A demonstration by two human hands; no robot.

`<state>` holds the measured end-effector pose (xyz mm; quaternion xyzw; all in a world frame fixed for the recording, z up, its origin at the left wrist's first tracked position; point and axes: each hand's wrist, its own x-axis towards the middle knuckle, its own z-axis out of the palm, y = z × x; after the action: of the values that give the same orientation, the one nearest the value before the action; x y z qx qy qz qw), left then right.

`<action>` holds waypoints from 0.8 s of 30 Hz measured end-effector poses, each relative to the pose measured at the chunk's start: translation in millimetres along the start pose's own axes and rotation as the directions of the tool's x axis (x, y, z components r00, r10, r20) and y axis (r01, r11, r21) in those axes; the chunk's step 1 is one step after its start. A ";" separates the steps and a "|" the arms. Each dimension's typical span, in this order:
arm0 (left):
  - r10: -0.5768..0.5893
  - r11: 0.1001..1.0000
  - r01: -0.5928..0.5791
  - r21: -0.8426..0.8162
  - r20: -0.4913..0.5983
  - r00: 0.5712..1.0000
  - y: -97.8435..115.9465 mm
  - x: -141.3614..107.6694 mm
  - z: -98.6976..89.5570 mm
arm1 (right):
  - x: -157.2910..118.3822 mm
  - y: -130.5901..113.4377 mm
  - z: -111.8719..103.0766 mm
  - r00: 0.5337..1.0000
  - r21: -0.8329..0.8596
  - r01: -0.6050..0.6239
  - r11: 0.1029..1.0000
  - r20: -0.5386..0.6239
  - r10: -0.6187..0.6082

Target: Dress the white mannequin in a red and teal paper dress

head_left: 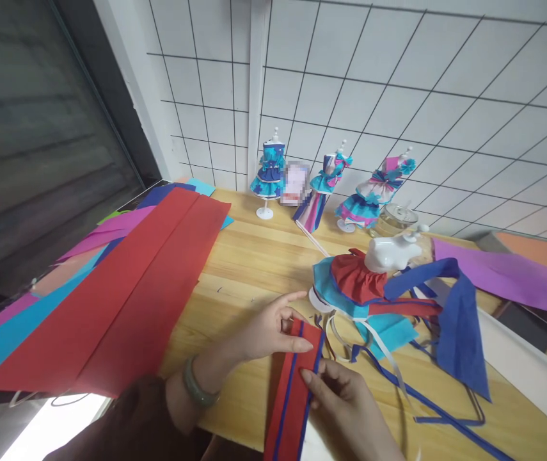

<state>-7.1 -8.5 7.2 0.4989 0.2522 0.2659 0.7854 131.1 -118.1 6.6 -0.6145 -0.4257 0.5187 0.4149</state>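
Red blue-edged strip (pixel 297 384) lengthwise toward you at table's near edge; your left hand (pixel 273 330) pinches its far end, right hand (pixel 345 403) closed on its right edge.

The red fabric strip (pixel 295 410) is long and narrow, with one thin blue band running lengthwise near its left side and another along its right edge. It looks nearly flat, held between both hands (pixel 273 330) at its far part. It lies at the near edge of the tabletop (pixel 249 256), and its near end is out of view.
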 end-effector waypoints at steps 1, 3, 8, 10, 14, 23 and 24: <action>-0.012 0.999 0.013 -0.029 0.021 1.000 0.2 -0.3 1.0 | -0.4 -3.2 0.0 0.999 0.044 0.015 0.999 -0.051 -0.013; -0.050 0.997 0.055 -0.058 0.088 0.995 0.7 -1.2 3.3 | -1.6 -11.0 -1.8 0.988 0.095 0.054 0.994 -0.149 -0.039; -0.201 0.977 0.182 0.114 0.175 0.964 1.1 -4.5 4.1 | -3.9 -15.4 -11.9 0.974 0.108 0.065 0.992 -0.225 -0.039; -0.233 0.960 0.206 0.188 0.138 0.963 0.3 -5.1 2.2 | -3.9 -10.5 -19.0 0.974 0.092 0.068 0.993 -0.223 -0.046; -0.280 0.938 0.235 0.255 0.155 0.948 -1.3 -5.3 0.0 | -4.3 -7.6 -39.1 0.963 0.095 0.093 0.991 -0.261 -0.066; -0.410 0.895 0.315 0.316 0.302 0.861 -0.8 -9.5 1.3 | -7.6 -19.5 -54.4 0.992 0.095 0.014 0.995 -0.122 -0.003; -0.414 0.893 0.317 0.320 0.303 0.859 0.1 -9.2 0.7 | -7.3 -17.3 -55.6 0.994 0.098 0.019 0.995 -0.110 -0.008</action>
<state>-13.4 -15.1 8.8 0.5800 0.2258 -0.0214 0.7824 183.8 -123.8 31.7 -0.6177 -0.3803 0.5020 0.4709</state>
